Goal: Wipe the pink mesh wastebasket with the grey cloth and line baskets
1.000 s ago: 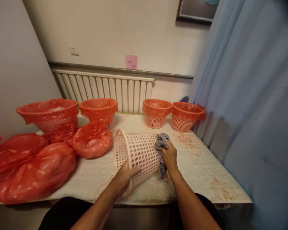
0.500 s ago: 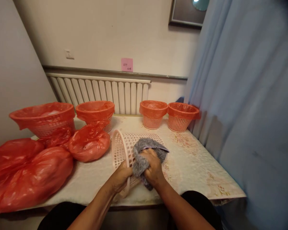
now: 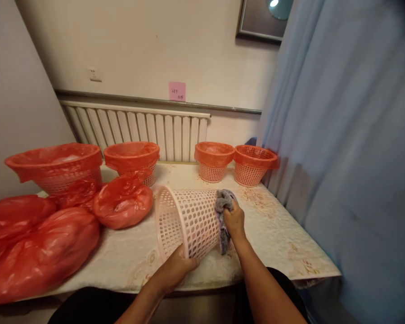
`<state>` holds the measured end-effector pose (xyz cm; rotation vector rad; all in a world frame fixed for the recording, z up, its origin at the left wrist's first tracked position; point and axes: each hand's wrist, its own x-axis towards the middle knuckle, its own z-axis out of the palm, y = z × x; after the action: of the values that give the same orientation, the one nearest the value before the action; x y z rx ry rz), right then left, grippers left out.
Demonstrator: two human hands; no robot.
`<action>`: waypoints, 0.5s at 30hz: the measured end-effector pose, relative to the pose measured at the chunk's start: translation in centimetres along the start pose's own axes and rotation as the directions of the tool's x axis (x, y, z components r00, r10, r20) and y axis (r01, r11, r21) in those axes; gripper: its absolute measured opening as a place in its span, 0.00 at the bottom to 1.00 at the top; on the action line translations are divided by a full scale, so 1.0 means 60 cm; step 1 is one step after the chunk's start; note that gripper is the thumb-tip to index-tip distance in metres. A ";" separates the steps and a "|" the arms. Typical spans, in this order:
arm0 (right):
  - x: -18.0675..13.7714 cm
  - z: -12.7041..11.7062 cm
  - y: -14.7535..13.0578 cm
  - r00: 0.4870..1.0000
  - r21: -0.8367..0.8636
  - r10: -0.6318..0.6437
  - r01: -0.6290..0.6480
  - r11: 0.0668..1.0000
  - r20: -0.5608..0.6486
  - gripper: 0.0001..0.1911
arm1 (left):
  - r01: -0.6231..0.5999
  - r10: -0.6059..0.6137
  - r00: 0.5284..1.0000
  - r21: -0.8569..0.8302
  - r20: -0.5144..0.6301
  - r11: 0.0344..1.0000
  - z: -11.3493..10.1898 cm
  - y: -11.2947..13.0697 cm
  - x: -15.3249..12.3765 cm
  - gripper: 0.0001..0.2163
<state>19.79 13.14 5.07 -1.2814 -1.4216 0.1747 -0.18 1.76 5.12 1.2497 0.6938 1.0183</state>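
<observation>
A pale pink perforated plastic basket (image 3: 199,218) lies tipped on its side over the table, its open mouth facing left. My left hand (image 3: 177,268) grips the rim at the near side, thumb outside and the other fingers partly hidden by the basket. At the basket's base, on the right, my right hand (image 3: 235,221) is closed around a bunched grey cloth (image 3: 224,202). That cloth presses against the bottom end, with a loose fold hanging down.
Red bag-lined baskets stand along the back: a large one (image 3: 56,166), a second (image 3: 131,157), and two smaller ones (image 3: 214,157) (image 3: 254,164). Full red plastic bags (image 3: 50,252) fill the table's left. A blue curtain (image 3: 340,157) hangs at right; a radiator (image 3: 138,130) is behind.
My right hand has moved the cloth from the basket's side rightward to its base. My left hand has shifted lower along the rim, and the basket has turned slightly.
</observation>
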 end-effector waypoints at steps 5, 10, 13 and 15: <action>-0.004 -0.003 0.025 0.980 -0.050 0.145 -0.153 0.987 -0.135 0.18 | 0.017 -0.018 1.000 0.043 0.012 0.999 -0.008 -0.005 -0.003 0.30; -0.059 0.013 -0.022 0.994 -0.009 -0.104 0.103 0.995 -0.029 0.25 | 0.023 -0.023 1.000 -0.028 -0.005 0.999 -0.001 0.020 0.008 0.28; -0.097 0.010 -0.079 0.932 0.128 -0.344 0.329 0.936 0.115 0.24 | 0.011 -0.011 0.997 0.000 -0.075 1.000 -0.001 0.029 0.011 0.24; -0.112 0.003 -0.117 0.854 0.247 -0.468 0.415 0.876 0.226 0.20 | -0.002 0.010 0.991 0.064 -0.133 0.998 -0.003 0.029 0.009 0.20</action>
<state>13.90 5.49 5.92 -0.7609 -1.8611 0.1763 -0.53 2.32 6.85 1.2473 0.8309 1.0993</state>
